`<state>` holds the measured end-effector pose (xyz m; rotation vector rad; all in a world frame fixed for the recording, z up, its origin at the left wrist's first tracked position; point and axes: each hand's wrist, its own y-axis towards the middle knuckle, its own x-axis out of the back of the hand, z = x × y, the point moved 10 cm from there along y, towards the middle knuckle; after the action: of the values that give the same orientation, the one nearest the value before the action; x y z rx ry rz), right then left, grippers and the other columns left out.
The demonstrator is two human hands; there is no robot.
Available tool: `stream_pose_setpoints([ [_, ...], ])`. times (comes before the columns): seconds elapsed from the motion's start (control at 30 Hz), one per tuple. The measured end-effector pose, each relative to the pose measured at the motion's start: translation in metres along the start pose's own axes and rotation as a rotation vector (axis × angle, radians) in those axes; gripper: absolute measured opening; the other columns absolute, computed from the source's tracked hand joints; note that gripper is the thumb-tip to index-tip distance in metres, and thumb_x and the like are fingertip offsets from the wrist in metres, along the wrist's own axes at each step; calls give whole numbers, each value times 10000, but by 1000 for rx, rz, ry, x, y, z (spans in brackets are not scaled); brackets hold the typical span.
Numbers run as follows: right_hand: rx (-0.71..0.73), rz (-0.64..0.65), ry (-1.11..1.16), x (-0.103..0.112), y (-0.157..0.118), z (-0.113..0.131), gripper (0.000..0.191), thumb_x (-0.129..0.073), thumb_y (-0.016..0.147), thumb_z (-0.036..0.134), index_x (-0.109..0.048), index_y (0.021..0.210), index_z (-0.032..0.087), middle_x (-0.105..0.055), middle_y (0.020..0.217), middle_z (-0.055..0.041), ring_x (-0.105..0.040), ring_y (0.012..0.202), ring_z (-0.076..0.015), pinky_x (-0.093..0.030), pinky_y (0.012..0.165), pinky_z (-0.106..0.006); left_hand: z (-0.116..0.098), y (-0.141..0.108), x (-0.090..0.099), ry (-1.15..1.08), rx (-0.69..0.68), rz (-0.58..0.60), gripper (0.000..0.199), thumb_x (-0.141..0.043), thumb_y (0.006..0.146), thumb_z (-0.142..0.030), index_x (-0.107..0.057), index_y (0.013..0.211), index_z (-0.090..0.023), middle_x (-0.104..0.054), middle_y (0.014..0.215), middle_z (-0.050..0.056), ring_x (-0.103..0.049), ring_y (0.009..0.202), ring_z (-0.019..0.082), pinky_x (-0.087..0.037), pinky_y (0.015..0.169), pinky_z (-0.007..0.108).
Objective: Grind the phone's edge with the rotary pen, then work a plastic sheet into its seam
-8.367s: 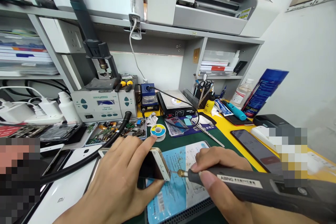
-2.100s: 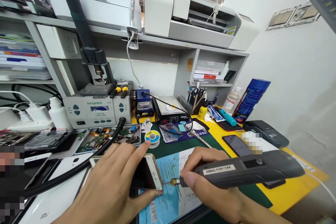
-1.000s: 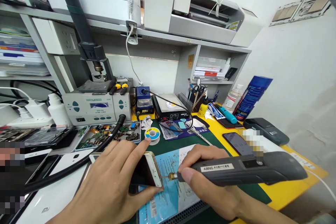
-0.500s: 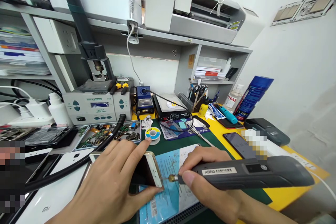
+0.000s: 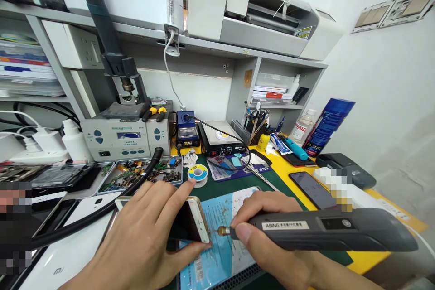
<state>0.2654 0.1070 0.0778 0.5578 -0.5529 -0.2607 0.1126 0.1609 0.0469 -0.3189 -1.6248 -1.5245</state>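
Observation:
My left hand [image 5: 149, 231] is wrapped over a smartphone [image 5: 195, 219] with a white front and a dark screen, tilted on its edge. My right hand [image 5: 272, 235] grips a dark grey rotary tool [image 5: 306, 229], labelled ABING, in a pen-like hold. Its brass collet and thin bit point left at the phone's end edge; the tip is at or very close to that edge, and contact is too fine to tell. Under both lies a blue and white printed packet [image 5: 220, 217]. Most of the phone's body is hidden behind my left fingers.
A black hose [image 5: 102, 217] crosses white-backed phones at left. Behind my hands are a tray of small parts [image 5: 163, 174], a solder spool [image 5: 197, 174], a hot-air station [image 5: 117, 138] and a soldering station [image 5: 186, 129]. Another phone [image 5: 311, 188] lies at right.
The rotary tool's rear end has shifted slightly right and down, while its bit stays by the phone's edge. My left hand and the phone are practically still.

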Motion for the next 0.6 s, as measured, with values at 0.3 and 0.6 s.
stream_pose_setpoints([
  [0.3, 13, 20, -32, -1, 1, -1, 118, -648, 767, 200, -701, 662, 217, -718, 617, 29, -644, 527, -101, -447, 542, -211, -1, 2, 2, 3, 2, -11, 679, -675, 910, -474, -481, 1396, -43, -559, 937, 81, -562, 830, 268, -453, 811, 431],
  [0.6, 3, -10, -51, 1, -1, 1, 143, -635, 760, 195, -691, 631, 222, -712, 601, 35, -638, 516, -99, -450, 562, -216, 0, -1, -1, -4, 6, 7, 805, -820, 787, -422, -471, 1405, -43, -541, 945, 72, -548, 839, 269, -444, 805, 424],
])
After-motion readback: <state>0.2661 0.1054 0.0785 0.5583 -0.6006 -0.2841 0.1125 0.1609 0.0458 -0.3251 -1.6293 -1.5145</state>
